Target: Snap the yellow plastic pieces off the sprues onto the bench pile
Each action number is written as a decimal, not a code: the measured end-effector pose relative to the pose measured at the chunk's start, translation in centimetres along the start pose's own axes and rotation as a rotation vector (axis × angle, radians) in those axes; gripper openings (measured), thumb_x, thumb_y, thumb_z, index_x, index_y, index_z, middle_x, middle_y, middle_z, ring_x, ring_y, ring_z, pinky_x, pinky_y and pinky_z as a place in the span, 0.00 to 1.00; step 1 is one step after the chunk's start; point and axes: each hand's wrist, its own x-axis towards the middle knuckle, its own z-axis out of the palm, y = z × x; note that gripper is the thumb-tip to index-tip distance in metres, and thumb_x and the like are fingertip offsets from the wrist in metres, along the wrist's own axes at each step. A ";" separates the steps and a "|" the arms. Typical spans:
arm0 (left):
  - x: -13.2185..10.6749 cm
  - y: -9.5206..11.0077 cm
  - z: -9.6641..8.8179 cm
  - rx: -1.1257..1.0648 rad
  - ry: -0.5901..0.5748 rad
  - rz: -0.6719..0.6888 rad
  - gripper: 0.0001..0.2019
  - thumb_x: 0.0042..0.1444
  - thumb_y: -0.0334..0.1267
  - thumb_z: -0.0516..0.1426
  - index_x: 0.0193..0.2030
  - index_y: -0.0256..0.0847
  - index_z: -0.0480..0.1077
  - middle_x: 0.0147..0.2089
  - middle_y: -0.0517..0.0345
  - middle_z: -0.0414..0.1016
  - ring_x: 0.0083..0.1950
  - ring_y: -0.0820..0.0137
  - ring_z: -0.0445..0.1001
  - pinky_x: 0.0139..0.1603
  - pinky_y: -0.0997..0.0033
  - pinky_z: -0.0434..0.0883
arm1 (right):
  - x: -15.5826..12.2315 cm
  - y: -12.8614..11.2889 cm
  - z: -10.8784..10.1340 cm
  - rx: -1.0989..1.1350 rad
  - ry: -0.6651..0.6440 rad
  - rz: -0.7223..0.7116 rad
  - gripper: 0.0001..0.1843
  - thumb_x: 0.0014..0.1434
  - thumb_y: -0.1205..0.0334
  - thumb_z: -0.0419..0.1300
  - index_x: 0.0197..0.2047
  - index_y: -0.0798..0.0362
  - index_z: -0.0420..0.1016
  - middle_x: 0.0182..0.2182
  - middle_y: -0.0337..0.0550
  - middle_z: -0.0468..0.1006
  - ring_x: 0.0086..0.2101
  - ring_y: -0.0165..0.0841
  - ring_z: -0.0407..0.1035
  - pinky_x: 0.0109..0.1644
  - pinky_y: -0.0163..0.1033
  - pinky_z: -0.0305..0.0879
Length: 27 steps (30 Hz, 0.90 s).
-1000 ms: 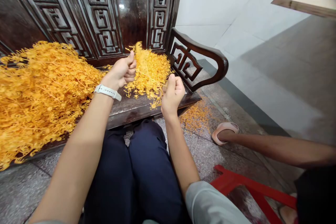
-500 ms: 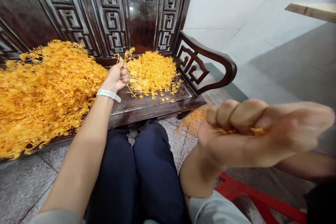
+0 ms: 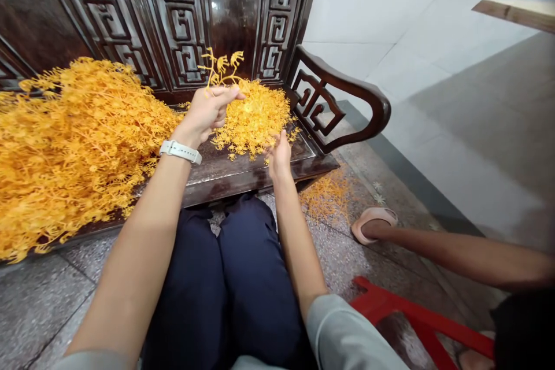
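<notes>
My left hand (image 3: 210, 110), with a pale watch band at its wrist, is closed on a yellow-orange plastic flower sprig (image 3: 222, 66). The sprig's branched stem and small heads stick up above the fingers. Lower and to the right, my right hand (image 3: 280, 153) is at the front edge of a small pile of loose yellow flower heads (image 3: 255, 113), thumb up and fingers apart, somewhat blurred. A far larger heap of yellow sprigs (image 3: 87, 144) covers the left part of the dark wooden bench (image 3: 225, 176).
The bench's carved armrest (image 3: 381, 113) curves out at the right. Orange stems (image 3: 327, 193) lie scattered on the floor below it. A red stool (image 3: 416, 315) stands at lower right, near another person's leg and pink slipper (image 3: 375, 222). A wooden edge (image 3: 515, 14) juts in at upper right.
My right hand has come from close to the camera, closed with yellow bits in it, down to the flower-head pile and opened. My left hand has shifted slightly right with the sprig.
</notes>
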 end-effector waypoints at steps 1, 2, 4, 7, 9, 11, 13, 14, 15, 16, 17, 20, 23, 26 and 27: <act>0.1 0.1 0.2 0.006 0.018 0.019 0.14 0.65 0.49 0.68 0.36 0.41 0.81 0.18 0.71 0.44 0.18 0.80 0.41 0.19 0.70 0.45 | -0.6 0.0 0.2 0.159 -0.060 0.134 0.26 0.73 0.35 0.49 0.47 0.49 0.71 0.47 0.50 0.76 0.50 0.40 0.73 0.57 0.50 0.74; 0.3 0.1 0.4 0.011 0.028 0.037 0.14 0.64 0.50 0.69 0.35 0.42 0.81 0.18 0.71 0.44 0.18 0.80 0.41 0.19 0.71 0.46 | -1.4 -0.3 0.6 0.302 -0.111 0.246 0.28 0.74 0.35 0.47 0.48 0.51 0.73 0.46 0.50 0.78 0.47 0.39 0.75 0.53 0.47 0.76; 0.7 -0.2 0.6 0.028 0.023 0.071 0.15 0.63 0.52 0.69 0.34 0.42 0.80 0.17 0.71 0.44 0.18 0.79 0.42 0.19 0.72 0.46 | -2.9 -1.2 1.6 0.545 -0.265 0.375 0.33 0.75 0.35 0.43 0.51 0.54 0.75 0.47 0.52 0.81 0.46 0.39 0.77 0.51 0.45 0.78; 1.2 -1.2 0.6 0.106 -0.026 0.127 0.18 0.59 0.55 0.72 0.33 0.42 0.80 0.16 0.70 0.47 0.18 0.79 0.42 0.19 0.72 0.47 | -4.6 -3.0 3.1 0.777 -0.474 0.389 0.36 0.75 0.34 0.41 0.56 0.54 0.77 0.53 0.53 0.82 0.52 0.40 0.77 0.53 0.45 0.78; 1.4 -2.0 0.5 0.161 -0.079 0.162 0.21 0.55 0.57 0.74 0.30 0.41 0.79 0.16 0.69 0.51 0.18 0.80 0.44 0.19 0.72 0.48 | -5.2 -4.1 3.7 0.855 -0.534 0.362 0.33 0.74 0.36 0.43 0.57 0.53 0.76 0.55 0.52 0.82 0.54 0.39 0.76 0.53 0.44 0.78; 1.3 -2.6 0.4 0.165 -0.130 0.167 0.23 0.52 0.59 0.75 0.29 0.40 0.77 0.16 0.67 0.56 0.18 0.80 0.46 0.19 0.72 0.46 | -5.2 -4.6 3.9 0.902 -0.572 0.342 0.29 0.73 0.42 0.45 0.58 0.53 0.75 0.57 0.53 0.81 0.54 0.38 0.76 0.52 0.43 0.79; 1.2 -3.0 0.2 0.138 -0.169 0.148 0.25 0.50 0.61 0.75 0.29 0.40 0.77 0.17 0.66 0.58 0.17 0.80 0.47 0.19 0.72 0.43 | -5.0 -4.7 3.6 0.915 -0.613 0.351 0.27 0.69 0.48 0.47 0.61 0.53 0.74 0.57 0.53 0.80 0.51 0.36 0.76 0.49 0.41 0.79; 1.1 -3.1 0.1 0.130 -0.186 0.138 0.26 0.50 0.63 0.74 0.30 0.40 0.77 0.18 0.65 0.59 0.17 0.81 0.46 0.19 0.72 0.42 | -4.9 -4.6 3.4 0.905 -0.631 0.371 0.26 0.68 0.50 0.48 0.61 0.53 0.73 0.56 0.52 0.81 0.49 0.36 0.76 0.46 0.40 0.79; 1.0 -3.2 -0.1 0.131 -0.205 0.129 0.26 0.50 0.63 0.74 0.31 0.40 0.78 0.18 0.64 0.61 0.17 0.81 0.46 0.18 0.72 0.41 | -4.7 -4.5 3.2 0.884 -0.644 0.397 0.25 0.68 0.52 0.48 0.60 0.53 0.73 0.54 0.51 0.81 0.46 0.35 0.76 0.43 0.39 0.79; 1.0 -3.2 -0.2 0.139 -0.225 0.125 0.26 0.50 0.64 0.74 0.32 0.40 0.78 0.19 0.64 0.62 0.17 0.81 0.46 0.18 0.72 0.41 | -4.6 -4.4 3.0 0.855 -0.651 0.425 0.23 0.68 0.53 0.48 0.59 0.52 0.73 0.51 0.50 0.81 0.43 0.34 0.75 0.40 0.38 0.78; 1.0 -3.3 -0.4 0.150 -0.243 0.121 0.26 0.50 0.64 0.74 0.33 0.40 0.79 0.18 0.64 0.62 0.16 0.81 0.45 0.18 0.72 0.41 | -4.4 -4.4 2.7 0.823 -0.655 0.454 0.21 0.70 0.54 0.47 0.56 0.52 0.73 0.48 0.49 0.81 0.39 0.33 0.74 0.37 0.37 0.77; 1.0 -3.4 -0.8 0.175 -0.291 0.112 0.24 0.49 0.61 0.75 0.33 0.40 0.80 0.16 0.69 0.54 0.16 0.80 0.45 0.18 0.73 0.43 | -4.0 -4.7 2.2 0.747 -0.658 0.521 0.19 0.74 0.53 0.43 0.49 0.53 0.72 0.40 0.45 0.79 0.32 0.30 0.69 0.30 0.32 0.73; 0.7 -3.4 -0.9 0.201 -0.333 0.108 0.23 0.49 0.58 0.76 0.29 0.40 0.78 0.16 0.68 0.53 0.17 0.79 0.47 0.18 0.74 0.44 | -3.8 -5.1 1.9 0.656 -0.670 0.570 0.20 0.74 0.52 0.44 0.51 0.55 0.72 0.39 0.45 0.79 0.30 0.28 0.66 0.26 0.29 0.69; 0.4 -3.2 -0.4 0.240 -0.296 0.115 0.22 0.53 0.57 0.74 0.29 0.39 0.78 0.17 0.66 0.55 0.18 0.79 0.46 0.19 0.73 0.43 | -4.1 -5.3 1.7 0.528 -0.665 0.483 0.14 0.70 0.56 0.52 0.51 0.55 0.73 0.40 0.46 0.79 0.29 0.26 0.63 0.25 0.28 0.65; 0.3 -3.2 -0.2 0.254 -0.271 0.123 0.22 0.54 0.57 0.73 0.29 0.39 0.79 0.17 0.66 0.55 0.18 0.79 0.47 0.20 0.73 0.44 | -4.1 -5.3 1.7 0.489 -0.654 0.427 0.12 0.68 0.58 0.56 0.49 0.55 0.73 0.40 0.46 0.79 0.29 0.26 0.62 0.25 0.28 0.64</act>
